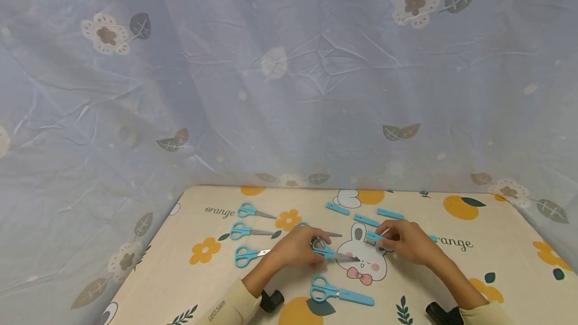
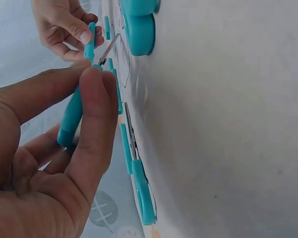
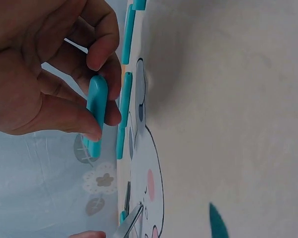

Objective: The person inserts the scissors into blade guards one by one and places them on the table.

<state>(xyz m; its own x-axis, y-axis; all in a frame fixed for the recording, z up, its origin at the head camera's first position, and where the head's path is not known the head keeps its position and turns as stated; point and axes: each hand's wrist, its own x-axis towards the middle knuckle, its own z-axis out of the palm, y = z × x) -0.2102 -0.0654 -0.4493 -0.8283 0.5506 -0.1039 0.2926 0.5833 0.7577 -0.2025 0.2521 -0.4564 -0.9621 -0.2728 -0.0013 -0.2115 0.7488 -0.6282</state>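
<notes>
My left hand [image 1: 294, 248] holds a pair of blue-handled scissors [image 1: 345, 257] by the handles, with the metal blades pointing right. In the left wrist view, thumb and fingers pinch the blue handle [image 2: 71, 116]. Opposite the blade tips, my right hand [image 1: 410, 242] pinches a light blue blade cover [image 1: 374, 236] between thumb and fingers. The right wrist view shows this cover [image 3: 96, 111] raised off the table, apart from the blades. Just behind the left hand lie other scissors [image 1: 333, 234], partly hidden by it.
Three uncovered scissors [image 1: 245, 256] lie at the left. Several loose blue covers [image 1: 337, 208] lie behind the right hand, one [image 1: 433, 238] partly hidden by it. Nearer the front, covered scissors [image 1: 356, 297] rest on the patterned tablecloth [image 1: 510, 245]. A floral curtain [image 1: 289, 89] hangs behind.
</notes>
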